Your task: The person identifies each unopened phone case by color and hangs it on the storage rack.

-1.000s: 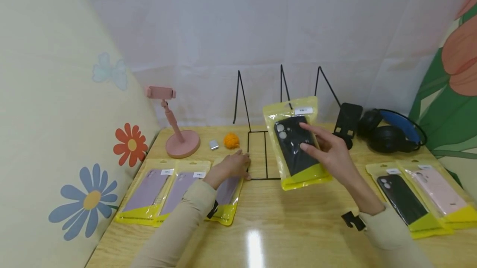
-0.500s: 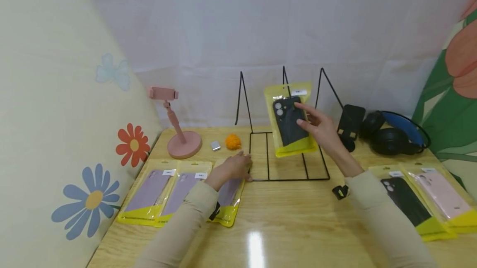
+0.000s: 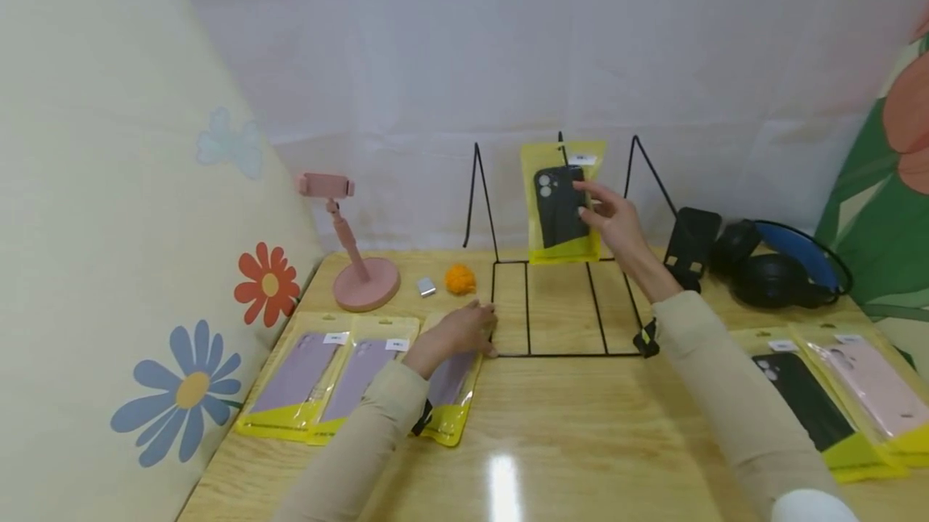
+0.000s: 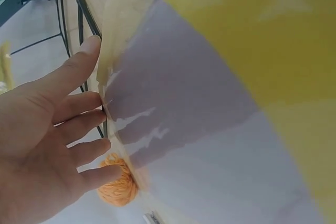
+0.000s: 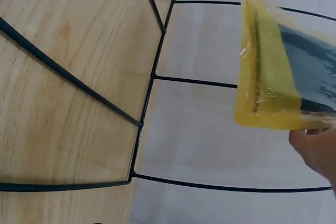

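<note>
Carefully: right hand (image 3: 617,223) pinches edge of dark-case pouch (image 3: 557,211), held to its left at middle hook (image 3: 560,137) of wire rack (image 3: 566,356); left hand (image 3: 459,330), loosely spread, touches rack's near side. Best hold pouch upright, check hook's through before release.

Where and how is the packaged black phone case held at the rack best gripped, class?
Probably best: pinch the right edge of the packaged black phone case, coming from the right like the right hand. It is flat and upright, and this leaves its top free at the wire rack.
</note>
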### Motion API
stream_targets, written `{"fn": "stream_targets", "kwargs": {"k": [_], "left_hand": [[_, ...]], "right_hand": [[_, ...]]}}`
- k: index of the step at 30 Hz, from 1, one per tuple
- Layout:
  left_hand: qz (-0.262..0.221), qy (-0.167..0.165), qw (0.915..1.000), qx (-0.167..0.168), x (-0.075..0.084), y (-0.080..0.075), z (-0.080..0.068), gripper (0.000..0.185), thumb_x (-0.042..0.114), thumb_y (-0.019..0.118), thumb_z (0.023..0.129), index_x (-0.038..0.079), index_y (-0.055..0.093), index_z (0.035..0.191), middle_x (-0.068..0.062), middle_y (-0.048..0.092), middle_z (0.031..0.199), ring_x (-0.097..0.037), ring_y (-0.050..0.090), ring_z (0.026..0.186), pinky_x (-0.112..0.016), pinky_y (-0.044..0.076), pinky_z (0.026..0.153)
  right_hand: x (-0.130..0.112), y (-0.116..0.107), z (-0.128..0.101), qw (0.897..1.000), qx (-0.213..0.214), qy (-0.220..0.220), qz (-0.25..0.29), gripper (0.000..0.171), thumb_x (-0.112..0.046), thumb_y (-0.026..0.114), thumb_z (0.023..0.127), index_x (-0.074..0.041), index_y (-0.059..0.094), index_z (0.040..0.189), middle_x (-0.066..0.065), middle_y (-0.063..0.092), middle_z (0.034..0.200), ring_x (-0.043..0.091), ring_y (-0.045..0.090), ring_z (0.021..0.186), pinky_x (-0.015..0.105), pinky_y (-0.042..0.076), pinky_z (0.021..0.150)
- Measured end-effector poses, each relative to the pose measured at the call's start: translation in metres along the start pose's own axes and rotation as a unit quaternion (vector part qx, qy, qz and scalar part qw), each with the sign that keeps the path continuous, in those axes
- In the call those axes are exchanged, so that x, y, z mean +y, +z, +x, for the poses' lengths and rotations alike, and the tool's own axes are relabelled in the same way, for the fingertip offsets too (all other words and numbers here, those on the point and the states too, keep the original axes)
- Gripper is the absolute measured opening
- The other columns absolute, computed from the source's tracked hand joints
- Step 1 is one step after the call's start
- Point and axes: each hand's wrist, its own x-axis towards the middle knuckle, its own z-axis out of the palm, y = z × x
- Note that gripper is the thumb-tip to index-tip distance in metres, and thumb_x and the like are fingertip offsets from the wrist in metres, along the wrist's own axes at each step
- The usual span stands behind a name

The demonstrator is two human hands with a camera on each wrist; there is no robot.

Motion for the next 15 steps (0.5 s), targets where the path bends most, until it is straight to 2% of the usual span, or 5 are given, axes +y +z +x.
{"fn": "stream_targets", "kwargs": {"k": [4,8,11,15], "left_hand": [[-0.01,0.031,0.9994,0.012,-0.004,0.003,0.001,0.06,0.025,0.079,0.08,0.001,0.058,0.13,-0.016,0.04,0.149,-0.041,0.028,0.139,-0.048,0.027,0.111],[-0.037,0.067,0.9966,0.03,-0.009,0.006,0.001,0.059,0.022,0.079,0.08,-0.004,0.057,0.129,-0.021,0.04,0.147,-0.045,0.028,0.138,-0.048,0.025,0.112],[-0.063,0.085,0.9934,0.043,-0.014,0.01,0.0,0.061,0.02,0.079,0.081,-0.006,0.055,0.13,-0.023,0.039,0.147,-0.047,0.028,0.137,-0.049,0.025,0.113],[-0.097,0.092,0.9899,0.046,-0.019,0.013,-0.002,0.064,0.02,0.077,0.083,-0.006,0.051,0.135,-0.022,0.037,0.149,-0.049,0.022,0.138,-0.053,0.023,0.112]], "right_hand": [[0.01,-0.005,-0.007,1.0,0.022,0.001,-0.019,0.038,-0.008,0.056,0.096,-0.009,0.056,0.134,0.007,0.044,0.146,0.027,0.037,0.134,0.05,0.026,0.111],[0.017,-0.014,-0.036,0.996,0.025,0.001,-0.081,0.035,-0.006,0.054,0.097,-0.001,0.056,0.132,0.016,0.043,0.144,0.033,0.036,0.134,0.054,0.032,0.107],[0.021,-0.027,-0.067,0.99,-0.003,-0.011,-0.139,0.036,-0.009,0.054,0.098,0.002,0.054,0.133,0.021,0.041,0.142,0.038,0.035,0.133,0.058,0.034,0.103],[0.027,-0.056,-0.11,0.971,-0.054,-0.014,-0.235,0.043,-0.015,0.054,0.099,0.003,0.047,0.138,0.028,0.039,0.14,0.046,0.035,0.129,0.064,0.032,0.1]]}}
